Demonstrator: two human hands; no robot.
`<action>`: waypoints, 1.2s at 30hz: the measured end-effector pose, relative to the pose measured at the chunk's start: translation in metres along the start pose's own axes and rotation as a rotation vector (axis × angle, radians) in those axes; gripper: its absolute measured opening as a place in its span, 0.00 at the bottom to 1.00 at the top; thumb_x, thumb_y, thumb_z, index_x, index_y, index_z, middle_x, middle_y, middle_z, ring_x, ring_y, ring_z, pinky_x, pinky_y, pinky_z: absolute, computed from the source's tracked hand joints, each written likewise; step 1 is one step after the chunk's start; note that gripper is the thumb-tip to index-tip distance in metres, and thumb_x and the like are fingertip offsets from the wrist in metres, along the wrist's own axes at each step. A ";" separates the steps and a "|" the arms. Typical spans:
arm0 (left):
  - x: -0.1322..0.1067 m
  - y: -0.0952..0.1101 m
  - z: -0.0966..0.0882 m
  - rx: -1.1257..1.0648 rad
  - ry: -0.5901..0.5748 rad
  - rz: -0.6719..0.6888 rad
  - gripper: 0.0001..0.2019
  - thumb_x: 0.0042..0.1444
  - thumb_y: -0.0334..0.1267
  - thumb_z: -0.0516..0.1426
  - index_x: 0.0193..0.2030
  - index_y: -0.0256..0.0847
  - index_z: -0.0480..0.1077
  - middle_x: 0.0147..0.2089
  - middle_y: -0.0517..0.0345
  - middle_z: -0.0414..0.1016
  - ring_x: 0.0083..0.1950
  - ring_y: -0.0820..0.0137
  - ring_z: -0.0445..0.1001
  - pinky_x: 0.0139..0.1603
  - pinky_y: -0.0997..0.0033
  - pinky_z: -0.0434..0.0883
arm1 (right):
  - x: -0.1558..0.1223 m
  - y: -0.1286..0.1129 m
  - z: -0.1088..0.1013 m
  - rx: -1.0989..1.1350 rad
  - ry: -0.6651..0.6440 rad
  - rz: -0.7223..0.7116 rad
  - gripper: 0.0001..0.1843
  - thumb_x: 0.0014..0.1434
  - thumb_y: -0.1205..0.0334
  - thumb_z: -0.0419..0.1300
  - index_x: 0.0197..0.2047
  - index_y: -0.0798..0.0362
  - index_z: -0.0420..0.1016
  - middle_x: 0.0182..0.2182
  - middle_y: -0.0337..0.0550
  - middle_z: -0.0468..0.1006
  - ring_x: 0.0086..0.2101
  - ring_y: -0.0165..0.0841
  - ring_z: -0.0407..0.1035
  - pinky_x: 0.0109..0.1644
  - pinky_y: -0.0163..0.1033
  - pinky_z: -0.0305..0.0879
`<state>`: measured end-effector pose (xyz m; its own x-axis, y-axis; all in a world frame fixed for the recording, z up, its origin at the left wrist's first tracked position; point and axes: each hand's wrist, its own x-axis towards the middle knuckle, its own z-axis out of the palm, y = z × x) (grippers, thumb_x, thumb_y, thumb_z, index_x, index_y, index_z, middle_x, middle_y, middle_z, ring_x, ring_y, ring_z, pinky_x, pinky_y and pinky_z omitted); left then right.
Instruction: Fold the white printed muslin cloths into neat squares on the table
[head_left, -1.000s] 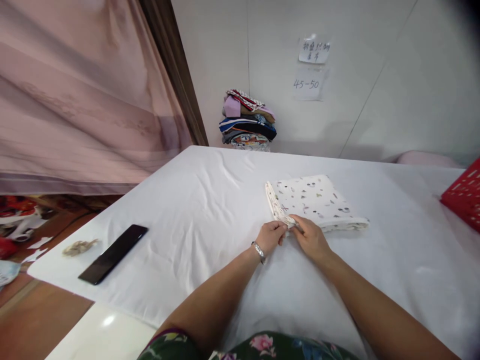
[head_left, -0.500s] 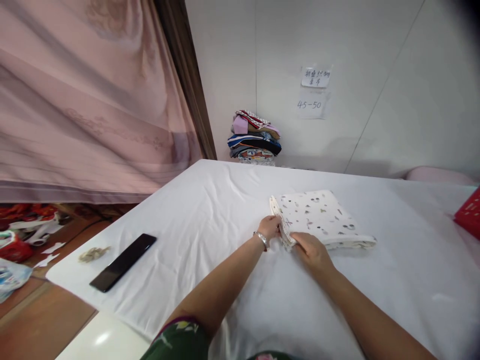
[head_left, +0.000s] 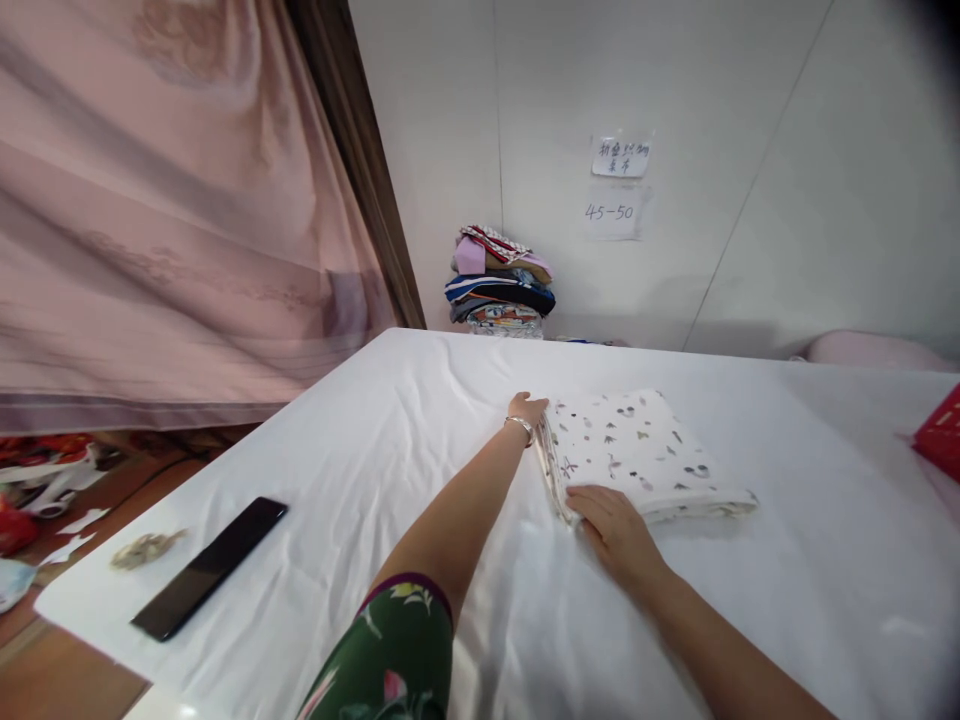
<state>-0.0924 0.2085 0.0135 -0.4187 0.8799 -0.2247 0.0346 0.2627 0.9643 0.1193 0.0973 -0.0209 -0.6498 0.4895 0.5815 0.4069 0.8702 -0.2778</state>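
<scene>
A folded white cloth (head_left: 630,450) with small scattered prints lies on the white-covered table, its layered edge on the left side. My left hand (head_left: 528,408), with a bracelet at the wrist, reaches to the far left corner of the cloth. Its fingers are closed on that corner and partly hidden. At the near left corner rests my right hand (head_left: 611,525), its fingers stretched out flat over the top of the cloth.
A black phone-like slab (head_left: 214,565) and a small tangled beige bundle (head_left: 146,550) lie on the table (head_left: 360,470) at the left. Behind it stands a stack of folded fabrics (head_left: 502,280). A red object (head_left: 939,435) sits at the right edge; a pink curtain (head_left: 172,220) hangs left.
My left hand has moved away from me along the cloth's left edge to the far corner. My right hand has flattened on the near corner. The layered edge lies straighter, and the view has shifted slightly.
</scene>
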 end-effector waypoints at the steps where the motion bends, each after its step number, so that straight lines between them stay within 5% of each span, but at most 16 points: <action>1: 0.003 0.001 0.001 0.017 0.027 -0.003 0.16 0.54 0.39 0.58 0.48 0.35 0.65 0.42 0.52 0.72 0.39 0.69 0.72 0.40 0.65 0.69 | 0.000 0.000 0.001 -0.003 -0.002 0.004 0.20 0.56 0.73 0.48 0.48 0.49 0.72 0.46 0.44 0.75 0.47 0.37 0.68 0.48 0.47 0.66; 8: 0.020 -0.008 0.002 0.041 0.093 0.021 0.17 0.43 0.28 0.62 0.43 0.38 0.70 0.43 0.52 0.74 0.42 0.70 0.71 0.44 0.73 0.66 | 0.000 0.002 0.005 0.003 0.040 0.014 0.19 0.57 0.74 0.48 0.47 0.48 0.72 0.44 0.42 0.77 0.44 0.37 0.70 0.46 0.46 0.67; 14: 0.023 -0.014 -0.014 -0.079 -0.123 0.003 0.09 0.47 0.33 0.61 0.37 0.36 0.73 0.36 0.53 0.76 0.37 0.71 0.72 0.42 0.70 0.69 | -0.002 0.005 0.004 0.075 0.039 0.092 0.18 0.58 0.71 0.48 0.47 0.48 0.72 0.44 0.42 0.77 0.44 0.37 0.71 0.46 0.47 0.67; 22: 0.014 -0.014 -0.036 -0.189 -0.364 0.026 0.20 0.44 0.23 0.60 0.47 0.34 0.71 0.41 0.49 0.75 0.37 0.72 0.73 0.47 0.64 0.69 | -0.007 0.006 0.006 0.129 0.051 0.206 0.17 0.58 0.67 0.49 0.48 0.47 0.70 0.45 0.41 0.76 0.45 0.38 0.69 0.48 0.48 0.67; 31: 0.032 -0.015 -0.025 0.062 -0.309 0.114 0.21 0.43 0.20 0.56 0.46 0.38 0.74 0.28 0.62 0.72 0.26 0.79 0.65 0.31 0.77 0.68 | -0.006 0.004 0.003 0.060 0.034 0.154 0.19 0.58 0.68 0.48 0.50 0.48 0.70 0.45 0.42 0.75 0.46 0.36 0.69 0.48 0.45 0.67; 36: 0.034 -0.015 -0.020 0.207 -0.158 0.171 0.16 0.47 0.25 0.53 0.39 0.41 0.76 0.29 0.62 0.73 0.27 0.78 0.65 0.30 0.79 0.66 | -0.002 0.002 0.002 -0.006 -0.009 0.072 0.20 0.59 0.71 0.48 0.50 0.46 0.71 0.47 0.43 0.74 0.46 0.36 0.68 0.47 0.45 0.67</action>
<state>-0.1249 0.2265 -0.0060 -0.2451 0.9646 -0.0969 0.2835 0.1669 0.9443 0.1198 0.0978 -0.0242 -0.6248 0.5511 0.5532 0.4562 0.8326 -0.3142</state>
